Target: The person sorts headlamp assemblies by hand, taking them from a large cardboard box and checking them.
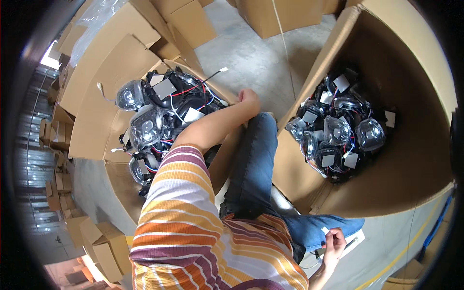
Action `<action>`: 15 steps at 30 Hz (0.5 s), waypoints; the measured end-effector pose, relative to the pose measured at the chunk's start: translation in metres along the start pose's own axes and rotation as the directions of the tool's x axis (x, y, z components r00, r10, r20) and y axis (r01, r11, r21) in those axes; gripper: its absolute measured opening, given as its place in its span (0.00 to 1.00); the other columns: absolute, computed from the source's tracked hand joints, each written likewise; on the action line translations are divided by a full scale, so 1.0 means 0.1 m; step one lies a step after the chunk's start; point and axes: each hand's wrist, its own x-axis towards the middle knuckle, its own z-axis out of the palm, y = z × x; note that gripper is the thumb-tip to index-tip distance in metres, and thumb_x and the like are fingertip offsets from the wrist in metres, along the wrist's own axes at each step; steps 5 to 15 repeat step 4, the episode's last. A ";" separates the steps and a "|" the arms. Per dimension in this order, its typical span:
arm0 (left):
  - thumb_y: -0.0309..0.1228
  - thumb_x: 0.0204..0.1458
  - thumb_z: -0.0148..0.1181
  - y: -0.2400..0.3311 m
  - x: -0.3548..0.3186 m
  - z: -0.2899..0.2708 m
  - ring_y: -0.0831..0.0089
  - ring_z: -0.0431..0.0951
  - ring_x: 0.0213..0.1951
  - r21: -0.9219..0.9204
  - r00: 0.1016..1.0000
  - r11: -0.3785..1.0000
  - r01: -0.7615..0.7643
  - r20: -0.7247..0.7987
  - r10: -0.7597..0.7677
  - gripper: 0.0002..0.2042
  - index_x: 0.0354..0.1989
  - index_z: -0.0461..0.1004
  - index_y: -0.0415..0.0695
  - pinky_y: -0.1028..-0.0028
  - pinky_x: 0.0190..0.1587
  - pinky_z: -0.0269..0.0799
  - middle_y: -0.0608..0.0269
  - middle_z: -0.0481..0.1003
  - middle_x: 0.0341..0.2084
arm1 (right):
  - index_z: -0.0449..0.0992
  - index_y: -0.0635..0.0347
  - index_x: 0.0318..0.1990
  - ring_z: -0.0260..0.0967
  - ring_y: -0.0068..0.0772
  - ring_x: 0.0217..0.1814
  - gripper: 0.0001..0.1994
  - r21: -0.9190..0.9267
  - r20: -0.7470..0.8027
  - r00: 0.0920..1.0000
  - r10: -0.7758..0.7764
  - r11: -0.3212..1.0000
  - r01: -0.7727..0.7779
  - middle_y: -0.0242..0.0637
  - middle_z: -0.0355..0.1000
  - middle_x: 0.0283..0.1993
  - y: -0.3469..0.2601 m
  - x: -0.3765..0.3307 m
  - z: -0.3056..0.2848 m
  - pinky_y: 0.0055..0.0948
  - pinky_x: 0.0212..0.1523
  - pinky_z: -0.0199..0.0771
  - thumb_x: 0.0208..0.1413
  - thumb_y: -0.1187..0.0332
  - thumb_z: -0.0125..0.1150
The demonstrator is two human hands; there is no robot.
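My left arm reaches over the open cardboard box on the left (133, 191). At that box's right edge, my left hand (249, 103) is closed with its fingers curled; whatever they hold is hidden. Inside the box lies a heap of lamp units (146, 126) with clear rounded lenses, black housings, and red, blue and white wires. Thin wires end in white connectors (223, 70), and pale square patches (164, 89) show on some units. Above my right thigh, my right hand (333, 245) pinches a small white piece (325, 230), too small to identify.
A deep cardboard box (406, 159) on my right holds several similar lamp units (337, 130). My knees lie between the boxes. More cartons (275, 17) stand ahead, and others (104, 246) at lower left. A white object (355, 241) with a cable is beside my right hand.
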 end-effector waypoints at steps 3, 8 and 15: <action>0.34 0.41 0.51 -0.19 -0.08 0.00 0.62 0.73 0.35 -0.217 0.894 0.976 0.008 -0.437 -0.104 0.15 0.41 0.68 0.50 0.59 0.25 0.67 0.61 0.72 0.35 | 0.64 0.63 0.24 0.50 0.14 0.24 0.03 -0.012 0.025 1.000 -0.016 1.000 0.016 0.28 0.57 0.24 0.02 0.08 0.00 0.13 0.24 0.50 0.46 0.81 0.47; 0.35 0.40 0.52 -0.28 -0.14 -0.07 0.58 0.73 0.34 -0.382 0.868 0.924 0.023 -0.450 -0.208 0.18 0.43 0.67 0.50 0.52 0.25 0.65 0.61 0.71 0.38 | 0.64 0.63 0.24 0.51 0.15 0.24 0.03 -0.016 0.049 0.999 -0.025 1.000 0.025 0.28 0.57 0.24 0.00 0.11 0.00 0.13 0.24 0.50 0.46 0.79 0.48; 0.35 0.40 0.52 -0.28 -0.14 -0.07 0.58 0.73 0.34 -0.382 0.868 0.924 0.023 -0.450 -0.208 0.18 0.43 0.67 0.50 0.52 0.25 0.65 0.61 0.71 0.38 | 0.64 0.63 0.24 0.51 0.15 0.24 0.03 -0.016 0.049 0.999 -0.025 1.000 0.025 0.28 0.57 0.24 0.00 0.11 0.00 0.13 0.24 0.50 0.46 0.79 0.48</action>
